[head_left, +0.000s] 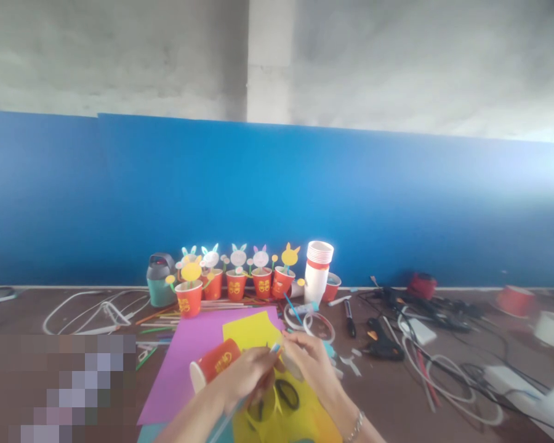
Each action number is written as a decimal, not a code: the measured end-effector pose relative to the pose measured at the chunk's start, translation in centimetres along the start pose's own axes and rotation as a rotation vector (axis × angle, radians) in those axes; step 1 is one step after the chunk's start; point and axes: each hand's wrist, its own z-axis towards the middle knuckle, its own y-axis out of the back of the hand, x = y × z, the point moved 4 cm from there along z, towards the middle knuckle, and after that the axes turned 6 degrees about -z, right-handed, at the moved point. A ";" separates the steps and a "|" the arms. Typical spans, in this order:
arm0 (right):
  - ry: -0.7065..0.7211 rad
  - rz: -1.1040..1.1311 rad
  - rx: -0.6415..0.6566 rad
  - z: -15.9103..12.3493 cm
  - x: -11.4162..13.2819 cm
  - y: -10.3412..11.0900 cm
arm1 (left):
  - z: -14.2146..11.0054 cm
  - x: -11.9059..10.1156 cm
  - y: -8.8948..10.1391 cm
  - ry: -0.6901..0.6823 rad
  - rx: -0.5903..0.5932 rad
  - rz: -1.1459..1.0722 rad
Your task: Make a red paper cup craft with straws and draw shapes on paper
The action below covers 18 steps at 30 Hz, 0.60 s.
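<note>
My left hand (255,369) is closed around a thin light-blue straw (222,424), whose lower end sticks out below the palm. A pale blue tip shows at its fingertips. The fingers of my right hand (310,360) are pinched close to that tip; what they hold is hidden and blurred. Under both hands lie yellow paper sheets (247,328) with cut-out holes. Black-handled scissors (287,394) rest on the yellow paper. Left of my left hand, a red paper cup (218,364) lies on its side on a purple sheet (184,363).
Several red cups with paper animal figures (236,283) stand along the blue partition (268,197), beside a stack of cups (317,277). A teal container (160,283) is at left. Rightward lie a marker (349,318), a glue gun (382,344), white tubing (461,406) and cables.
</note>
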 end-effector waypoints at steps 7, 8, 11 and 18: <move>0.014 0.006 0.029 0.0 -0.1 -0.2 | -0.3 -0.4 -0.2 0.017 -0.004 -0.053; 0.010 0.008 0.019 0.0 -0.1 -0.1 | -0.2 -0.4 -0.2 0.021 -0.010 -0.066; 0.025 -0.012 -0.006 0.0 0.0 0.1 | 0.1 -0.1 0.0 0.015 -0.034 -0.079; 0.098 -0.237 0.074 -0.2 0.2 -0.6 | 0.5 0.1 0.3 -0.125 -0.095 0.268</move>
